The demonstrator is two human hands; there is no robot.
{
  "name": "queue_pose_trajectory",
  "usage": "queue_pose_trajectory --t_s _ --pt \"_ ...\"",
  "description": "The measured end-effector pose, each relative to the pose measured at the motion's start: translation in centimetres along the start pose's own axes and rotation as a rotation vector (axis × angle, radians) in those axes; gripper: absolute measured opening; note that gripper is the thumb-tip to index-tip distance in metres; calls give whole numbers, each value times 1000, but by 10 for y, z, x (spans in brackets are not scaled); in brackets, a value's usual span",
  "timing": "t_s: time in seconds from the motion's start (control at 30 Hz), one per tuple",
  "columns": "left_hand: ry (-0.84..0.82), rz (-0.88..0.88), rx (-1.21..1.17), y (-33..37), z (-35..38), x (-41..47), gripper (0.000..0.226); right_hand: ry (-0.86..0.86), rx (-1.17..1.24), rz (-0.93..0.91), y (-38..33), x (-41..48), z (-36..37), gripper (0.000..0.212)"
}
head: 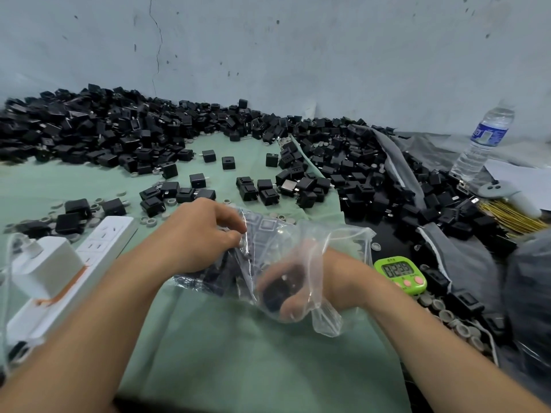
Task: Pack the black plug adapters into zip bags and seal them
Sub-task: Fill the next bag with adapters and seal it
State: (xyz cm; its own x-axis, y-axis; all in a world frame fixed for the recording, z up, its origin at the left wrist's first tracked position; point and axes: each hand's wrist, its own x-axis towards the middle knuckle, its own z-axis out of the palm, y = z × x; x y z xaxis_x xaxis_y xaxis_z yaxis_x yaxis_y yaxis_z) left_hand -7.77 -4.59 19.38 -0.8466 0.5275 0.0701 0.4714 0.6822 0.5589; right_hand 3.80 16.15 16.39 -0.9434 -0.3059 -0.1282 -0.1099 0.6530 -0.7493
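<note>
A clear zip bag [331, 242] lies crumpled on the green cloth [238, 353] at the centre. My left hand [199, 234] pinches the bag's edge at its left side. My right hand [286, 290] is inside the bag, fingers curled round black plug adapters [277, 293]. More adapters show through the plastic [226, 272] near my left hand. A big heap of loose black adapters [119, 129] runs along the wall, with scattered ones [253, 189] just beyond the bag.
A white power strip [74, 272] with a white charger plugged in lies at the left. A green timer [401, 274] sits right of the bag. A water bottle [483, 141] stands far right, beside gold wire ties [512, 216]. Small grey caps [447, 314] litter the cloth.
</note>
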Motion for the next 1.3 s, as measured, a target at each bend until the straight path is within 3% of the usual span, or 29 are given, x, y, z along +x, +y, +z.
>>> queue_pose_trajectory --t_s 0.1,0.17,0.23,0.33,0.4,0.53,0.67,0.8,0.9,1.0,1.13,1.3 --pt "60 10 -21 5 -4 -2 12 36 7 -13 3 3 2 45" --pt "82 52 -45 14 -8 -8 25 67 27 -5 9 2 4 41" --pt "-55 93 -36 27 -10 -19 38 119 57 -8 15 -1 6 37" --pt "-418 98 172 50 2 -41 60 216 61 -62 16 -3 7 34" --pt "-498 108 340 61 15 -48 59 204 151 -82 15 -4 8 29" --pt "-419 173 363 69 33 -47 26 242 287 -9 19 -2 15 32" --pt "-449 187 154 64 26 -40 24 224 278 -2 20 2 17 27" --pt "-116 132 94 31 -7 -18 8 229 263 -50 19 4 17 31" --pt "-229 69 181 7 -8 -7 51 257 201 -56 21 9 22 19" --pt "-283 66 222 -4 1 -1 88 320 143 -40 27 11 28 29" --pt "-278 36 170 -7 3 1 92 399 -17 -29 25 13 35 22" --pt "-265 26 158 -9 1 0 90 420 -2 -57 23 15 44 19"
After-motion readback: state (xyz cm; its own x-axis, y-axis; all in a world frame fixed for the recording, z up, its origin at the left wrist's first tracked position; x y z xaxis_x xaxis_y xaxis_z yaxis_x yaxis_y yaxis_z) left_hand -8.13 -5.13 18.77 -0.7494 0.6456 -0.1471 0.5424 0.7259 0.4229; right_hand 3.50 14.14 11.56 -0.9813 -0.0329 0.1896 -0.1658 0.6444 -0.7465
